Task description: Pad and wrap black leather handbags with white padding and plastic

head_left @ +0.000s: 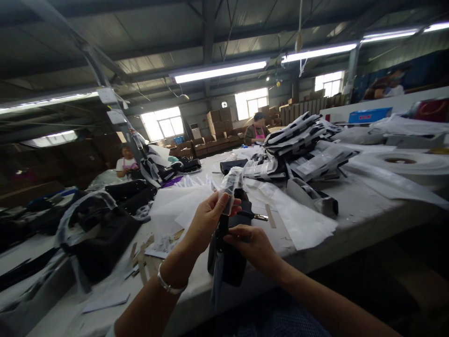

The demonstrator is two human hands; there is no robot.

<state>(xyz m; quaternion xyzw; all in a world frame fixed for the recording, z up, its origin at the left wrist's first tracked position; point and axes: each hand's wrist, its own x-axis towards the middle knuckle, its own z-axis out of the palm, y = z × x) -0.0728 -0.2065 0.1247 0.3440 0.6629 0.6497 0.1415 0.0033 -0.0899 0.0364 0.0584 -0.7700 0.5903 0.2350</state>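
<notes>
A small black bag (pixel 233 269) is at the table's front edge, in front of me. Its dark strap (pixel 231 185) has clear plastic film around its upper part. My left hand (pixel 206 217), with a bangle on the wrist, is closed round this wrapped part, thumb on the near side. Lower down, my right hand (pixel 257 248) pinches the black strap close to the bag body; the exact spot under the fingertips is hidden. A metal clasp (pixel 260 217) sticks out to the right of the bag.
Stacked black pieces with white wrapping (pixel 298 140) lie at back right, near a large white roll (pixel 403 161). White sheets (pixel 185 203) spread left of centre. A black bag with a wrapped handle (pixel 101 234) stands left. Co-workers sit further back.
</notes>
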